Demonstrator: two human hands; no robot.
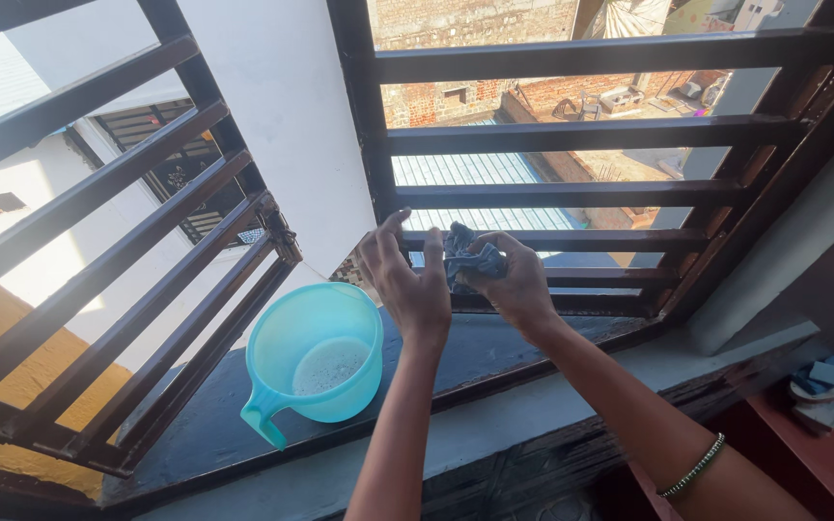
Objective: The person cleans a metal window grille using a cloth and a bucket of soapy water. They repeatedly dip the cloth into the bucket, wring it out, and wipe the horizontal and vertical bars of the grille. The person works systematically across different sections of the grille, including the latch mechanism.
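A dark barred window grille [571, 193] rises over the grey sill [494, 352]. On the sill sits a turquoise jug [316, 362] of cloudy liquid. The left hand [407, 280] hovers with spread fingers; the right hand [514, 285] pinches a dark cloth [463, 253] by the lower bars.

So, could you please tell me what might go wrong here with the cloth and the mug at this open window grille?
The right hand grips the dark cloth right at the window bars, with gaps open to the rooftops below; if it slips, it could fall outside. The turquoise mug of soapy water sits on the sill close under the left hand; an arm swing might tip it.
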